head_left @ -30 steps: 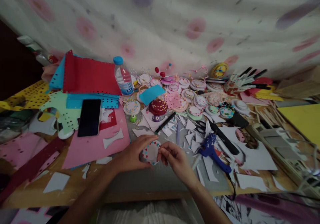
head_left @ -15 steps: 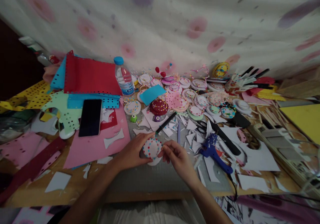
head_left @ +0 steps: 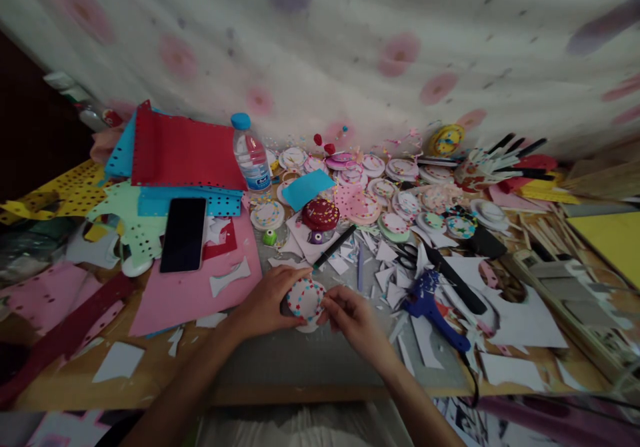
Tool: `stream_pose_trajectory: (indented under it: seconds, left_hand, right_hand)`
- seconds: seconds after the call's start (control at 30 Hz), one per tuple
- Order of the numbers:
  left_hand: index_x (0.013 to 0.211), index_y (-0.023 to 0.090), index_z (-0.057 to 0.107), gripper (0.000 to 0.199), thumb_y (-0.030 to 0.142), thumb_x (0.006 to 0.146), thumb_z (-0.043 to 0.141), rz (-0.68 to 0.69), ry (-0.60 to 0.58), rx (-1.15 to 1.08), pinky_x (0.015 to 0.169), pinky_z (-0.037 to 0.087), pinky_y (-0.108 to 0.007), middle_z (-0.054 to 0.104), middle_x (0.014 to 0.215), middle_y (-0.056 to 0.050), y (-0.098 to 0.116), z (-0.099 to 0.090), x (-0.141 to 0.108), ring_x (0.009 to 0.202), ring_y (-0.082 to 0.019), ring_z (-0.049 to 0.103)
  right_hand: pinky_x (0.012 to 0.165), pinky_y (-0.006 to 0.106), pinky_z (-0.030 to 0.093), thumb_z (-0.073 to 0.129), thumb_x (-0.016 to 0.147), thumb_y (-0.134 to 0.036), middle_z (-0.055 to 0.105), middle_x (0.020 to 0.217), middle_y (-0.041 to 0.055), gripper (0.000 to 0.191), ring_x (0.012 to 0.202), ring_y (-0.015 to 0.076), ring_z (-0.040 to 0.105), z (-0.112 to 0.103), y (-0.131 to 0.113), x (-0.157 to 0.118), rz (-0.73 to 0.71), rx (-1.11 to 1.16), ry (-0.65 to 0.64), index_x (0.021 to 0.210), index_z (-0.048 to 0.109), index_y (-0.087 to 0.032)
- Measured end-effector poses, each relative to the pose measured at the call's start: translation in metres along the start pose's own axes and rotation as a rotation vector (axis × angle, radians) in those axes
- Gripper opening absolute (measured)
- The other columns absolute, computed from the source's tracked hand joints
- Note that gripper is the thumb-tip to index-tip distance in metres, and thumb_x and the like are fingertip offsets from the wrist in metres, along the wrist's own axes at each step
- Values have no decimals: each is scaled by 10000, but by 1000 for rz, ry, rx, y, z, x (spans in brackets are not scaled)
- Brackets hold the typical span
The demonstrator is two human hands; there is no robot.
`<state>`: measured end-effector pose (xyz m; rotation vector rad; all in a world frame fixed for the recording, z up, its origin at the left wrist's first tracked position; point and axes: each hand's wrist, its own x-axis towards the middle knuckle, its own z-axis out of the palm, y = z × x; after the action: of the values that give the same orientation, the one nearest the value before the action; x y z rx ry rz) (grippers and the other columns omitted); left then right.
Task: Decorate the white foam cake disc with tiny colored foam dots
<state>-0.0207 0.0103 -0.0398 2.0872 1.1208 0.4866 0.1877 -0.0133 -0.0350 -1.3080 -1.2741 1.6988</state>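
Dotted disc (head_left: 306, 298), left hand (head_left: 267, 302) gripping one side, right hand (head_left: 353, 314) opposite

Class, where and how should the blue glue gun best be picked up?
Probably a full grip round the handle of the blue glue gun, from the near right: it lies on its side, slim handle slanting that way, cord trailing from the handle's end.

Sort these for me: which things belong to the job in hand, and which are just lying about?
Job in hand:
small, round white piece ringed with red and blue dots, in the left hand
right hand, at its edge

Apparently just lying about:
black rectangular phone
clear plastic bottle with a blue cap
flat yellow sheet
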Motion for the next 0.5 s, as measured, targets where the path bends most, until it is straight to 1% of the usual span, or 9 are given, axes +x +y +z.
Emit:
stream_pose_trajectory:
  seconds: [0.13,0.33,0.43,0.5]
  left_hand:
    - [1379,235,416,830,330,663,827,13,-3,-15,1016,383,-376,546,1284,-85,1,2,0,1188,-260,477]
    - [1382,273,428,794,445,698,792,72,-20,-9,1003,359,-391,584,1258,-67,3,5,1,1165,-267,487]
    - [1378,285,450,756,478,718,767,100,-27,3,1003,345,-405,603,1250,-65,3,5,1,1159,-276,492]
    - [1394,290,439,778,490,716,765,107,-17,9,999,348,-403,608,1247,-65,3,4,1,1156,-277,498]
  right_hand:
    - [458,229,388,562,813,-564,634,601,-8,366,460,102,479,0,0,1,8,-39,-4,764,546,-201]
    - [448,221,380,566,812,-522,609,595,-9,335,461,98,467,2,5,0,29,-85,-13,768,562,-189]
    - [450,219,373,568,816,-510,608,599,-10,327,461,94,463,2,6,-1,17,-86,-3,763,569,-187]
    - [451,219,370,567,825,-501,614,604,-10,319,456,92,456,2,6,-1,7,-77,5,763,573,-188]
